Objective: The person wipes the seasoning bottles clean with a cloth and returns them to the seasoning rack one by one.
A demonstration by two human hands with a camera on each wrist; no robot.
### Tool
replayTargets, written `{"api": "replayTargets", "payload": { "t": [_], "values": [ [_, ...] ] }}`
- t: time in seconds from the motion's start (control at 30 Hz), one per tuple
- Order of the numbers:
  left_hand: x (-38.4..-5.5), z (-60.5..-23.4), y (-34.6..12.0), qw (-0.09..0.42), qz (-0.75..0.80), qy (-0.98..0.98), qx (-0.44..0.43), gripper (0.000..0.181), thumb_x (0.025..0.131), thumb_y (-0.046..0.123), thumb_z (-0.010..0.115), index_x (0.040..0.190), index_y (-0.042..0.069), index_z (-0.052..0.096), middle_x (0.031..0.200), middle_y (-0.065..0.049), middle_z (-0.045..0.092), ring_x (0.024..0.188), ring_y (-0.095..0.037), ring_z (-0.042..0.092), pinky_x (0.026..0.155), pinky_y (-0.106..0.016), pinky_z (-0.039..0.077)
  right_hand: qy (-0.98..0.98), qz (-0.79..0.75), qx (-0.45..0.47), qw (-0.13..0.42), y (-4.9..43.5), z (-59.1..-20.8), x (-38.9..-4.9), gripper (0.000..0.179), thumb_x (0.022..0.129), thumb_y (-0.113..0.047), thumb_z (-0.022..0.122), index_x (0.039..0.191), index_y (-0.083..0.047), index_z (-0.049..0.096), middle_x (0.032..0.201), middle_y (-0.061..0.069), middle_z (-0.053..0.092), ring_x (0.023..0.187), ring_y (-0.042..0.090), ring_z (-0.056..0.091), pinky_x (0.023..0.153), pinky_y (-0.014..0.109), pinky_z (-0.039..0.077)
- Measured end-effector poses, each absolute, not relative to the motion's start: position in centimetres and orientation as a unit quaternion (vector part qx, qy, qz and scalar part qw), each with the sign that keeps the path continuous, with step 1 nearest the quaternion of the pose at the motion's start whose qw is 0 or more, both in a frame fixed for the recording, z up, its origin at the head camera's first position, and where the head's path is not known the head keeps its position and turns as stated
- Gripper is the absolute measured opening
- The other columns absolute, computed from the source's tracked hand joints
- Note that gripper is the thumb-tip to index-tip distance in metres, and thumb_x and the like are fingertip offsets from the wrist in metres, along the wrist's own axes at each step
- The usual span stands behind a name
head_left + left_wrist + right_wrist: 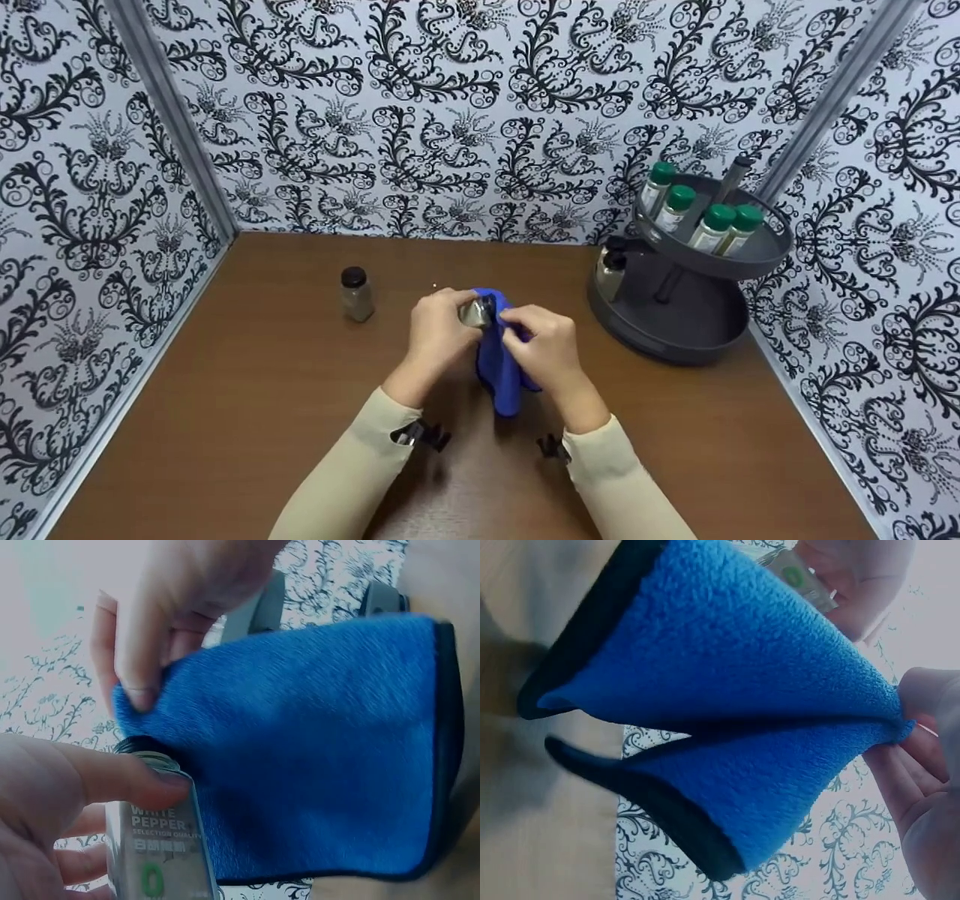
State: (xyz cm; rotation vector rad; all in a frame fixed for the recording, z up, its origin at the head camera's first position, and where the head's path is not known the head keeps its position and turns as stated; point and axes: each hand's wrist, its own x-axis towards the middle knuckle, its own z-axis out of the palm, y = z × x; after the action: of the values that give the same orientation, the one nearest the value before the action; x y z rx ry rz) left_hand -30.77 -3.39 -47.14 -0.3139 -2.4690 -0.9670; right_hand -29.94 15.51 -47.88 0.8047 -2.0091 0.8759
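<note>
A glass pepper jar with a black cap is gripped in my left hand, thumb across its shoulder. Its label reads "WHITE PEPPER" in the left wrist view. My right hand pinches a blue cloth with a dark border between thumb and fingers. The cloth hangs folded from that pinch, its lower edges loose above the table. In the left wrist view the cloth's upper corner lies right behind the jar's cap; whether they touch I cannot tell.
A second black-capped jar stands on the brown table at the left. On the right is a grey two-tier rack. Several green-capped jars sit on its top tier, and two black-capped jars on the lower one. Patterned walls enclose the table.
</note>
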Motion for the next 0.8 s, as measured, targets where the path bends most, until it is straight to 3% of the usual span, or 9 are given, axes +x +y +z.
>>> {"api": "replayTargets", "payload": {
  "t": [0.2, 0.4, 0.6, 0.8],
  "values": [
    [-30.4, -47.3, -2.8, 0.260, -0.280, -0.910, -0.163, 0.045, 0.065, 0.003, 0.082, 0.109, 0.015, 0.084, 0.092, -0.008, 0.077, 0.085, -0.033, 0.072, 0.073, -0.051, 0.058, -0.786, 0.339, 0.319, 0.406, 15.7, -47.9, -30.0, 0.021, 0.074, 0.008, 0.080, 0.090, -0.005, 0.083, 0.087, 0.007, 0.082, 0.078, 0.022, 0.078, 0.073, 0.037, 0.064],
    [-29.8, -47.1, -2.3, 0.257, -0.243, -0.917, -0.185, 0.045, 0.064, 0.009, 0.091, 0.108, 0.016, 0.083, 0.097, -0.006, 0.078, 0.089, -0.032, 0.072, 0.074, -0.052, 0.057, -0.784, 0.363, 0.298, 0.406, 16.2, -47.8, -30.2, 0.023, 0.075, 0.009, 0.079, 0.091, -0.005, 0.084, 0.087, 0.007, 0.081, 0.078, 0.023, 0.078, 0.074, 0.035, 0.064],
    [-29.6, -46.7, -2.4, 0.252, -0.278, -0.906, -0.197, 0.048, 0.065, 0.009, 0.091, 0.112, 0.015, 0.083, 0.102, -0.005, 0.079, 0.095, -0.030, 0.071, 0.079, -0.049, 0.058, -0.792, 0.411, 0.248, 0.377, 16.6, -47.4, -30.4, 0.023, 0.076, 0.010, 0.076, 0.091, -0.006, 0.085, 0.086, 0.006, 0.082, 0.075, 0.020, 0.077, 0.068, 0.029, 0.063],
    [-29.9, -46.6, -2.8, 0.245, -0.344, -0.887, -0.184, 0.050, 0.063, 0.006, 0.086, 0.113, 0.014, 0.083, 0.100, -0.003, 0.079, 0.093, -0.027, 0.072, 0.080, -0.046, 0.058, -0.795, 0.424, 0.242, 0.361, 16.8, -47.4, -30.5, 0.023, 0.076, 0.011, 0.073, 0.090, -0.005, 0.084, 0.086, 0.007, 0.081, 0.074, 0.016, 0.075, 0.064, 0.032, 0.064]
  ]
}}
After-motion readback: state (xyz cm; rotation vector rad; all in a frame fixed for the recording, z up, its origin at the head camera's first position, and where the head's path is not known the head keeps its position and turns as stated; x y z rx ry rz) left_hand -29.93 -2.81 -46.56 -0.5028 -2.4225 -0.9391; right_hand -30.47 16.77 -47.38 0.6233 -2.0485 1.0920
